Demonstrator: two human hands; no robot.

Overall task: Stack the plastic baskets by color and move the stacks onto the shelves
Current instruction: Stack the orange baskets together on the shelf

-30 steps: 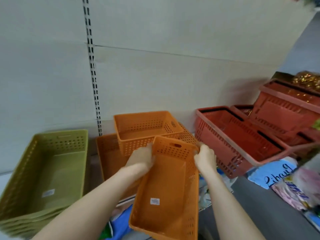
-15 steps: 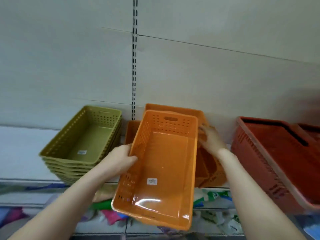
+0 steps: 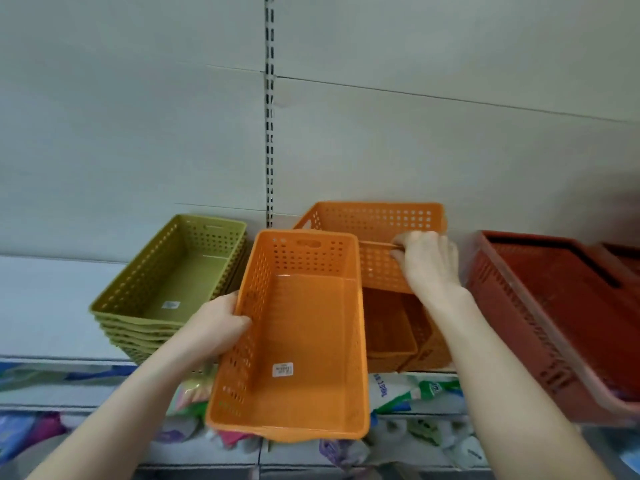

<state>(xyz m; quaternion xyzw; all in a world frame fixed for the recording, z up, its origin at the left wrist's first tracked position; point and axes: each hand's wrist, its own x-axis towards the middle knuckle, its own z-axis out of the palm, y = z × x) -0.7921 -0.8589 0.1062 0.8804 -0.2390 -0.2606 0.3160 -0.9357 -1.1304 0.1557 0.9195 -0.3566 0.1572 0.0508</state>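
Note:
My left hand [image 3: 216, 325] grips the left wall of an orange perforated basket [image 3: 304, 341], holding it tilted in front of the shelf. My right hand [image 3: 427, 259] grips the near rim of a second orange basket [image 3: 374, 220], which sits raised and crosswise on the shelf. Under it lie more orange baskets [image 3: 391, 330], partly hidden. A stack of several olive-green baskets [image 3: 173, 278] stands on the shelf to the left.
The white shelf [image 3: 41, 306] runs along a pale back panel with a slotted upright [image 3: 269, 109]. Red shopping baskets [image 3: 561, 313] lean at the right. Packaged goods [image 3: 415, 393] fill the lower shelf below the front edge.
My right hand left the held basket and took hold of the rear orange basket, lifting it. The held basket stays in my left hand. The view swung left and up.

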